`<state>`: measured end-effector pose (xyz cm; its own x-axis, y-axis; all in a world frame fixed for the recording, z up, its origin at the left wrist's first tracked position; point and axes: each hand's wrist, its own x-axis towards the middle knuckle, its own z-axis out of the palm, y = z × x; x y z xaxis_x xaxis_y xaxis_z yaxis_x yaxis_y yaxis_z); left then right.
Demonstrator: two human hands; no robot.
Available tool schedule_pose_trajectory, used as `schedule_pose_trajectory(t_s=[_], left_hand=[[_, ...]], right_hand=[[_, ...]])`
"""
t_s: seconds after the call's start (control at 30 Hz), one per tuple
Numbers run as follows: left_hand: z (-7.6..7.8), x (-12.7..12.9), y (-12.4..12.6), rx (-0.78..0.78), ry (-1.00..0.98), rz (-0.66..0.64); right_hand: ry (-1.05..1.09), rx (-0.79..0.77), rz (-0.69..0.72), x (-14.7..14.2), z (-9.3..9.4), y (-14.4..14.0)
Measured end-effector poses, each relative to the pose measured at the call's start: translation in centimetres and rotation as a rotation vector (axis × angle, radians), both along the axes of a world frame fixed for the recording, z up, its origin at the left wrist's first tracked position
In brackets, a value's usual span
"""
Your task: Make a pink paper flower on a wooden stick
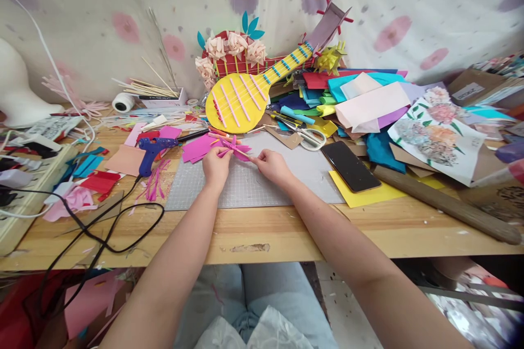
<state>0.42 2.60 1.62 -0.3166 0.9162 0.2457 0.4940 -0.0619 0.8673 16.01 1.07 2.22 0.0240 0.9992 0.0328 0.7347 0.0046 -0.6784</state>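
Over a grey cutting mat (262, 188), my left hand (216, 166) pinches a magenta paper flower (234, 147) with pointed petals. My right hand (270, 166) is closed at the right side of the flower, its fingertips on a thin stick (243, 154) that lies across the petals. Magenta paper sheets (196, 150) lie just left of my left hand. Behind the hands leans a yellow paper lute (238, 103) with pink strips across its round body.
A blue hot glue gun (153, 151) with a black cord lies at the left. Scissors (309, 135) and a black phone (351, 166) are to the right, beside a wooden rod (446, 202). Coloured paper (368, 103) is heaped at the back right.
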Motion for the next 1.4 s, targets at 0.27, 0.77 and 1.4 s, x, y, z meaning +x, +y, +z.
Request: schedule_pose_trajectory(t_s=[0.27,0.77,1.4], left_hand=[[-0.7,0.0,0.3,-0.014,-0.1,-0.023],[-2.0,-0.5,0.9,0.012,-0.087,-0.049],[-1.4,-1.0,1.5,-0.061,-0.22,-0.109]], right_hand=[[-0.058,0.027,0.011,-0.2,-0.1,0.0],[-0.155,0.071,0.111,-0.8,-0.3,-0.4],[-0.262,0.125,0.108,-0.3,-0.2,-0.3]])
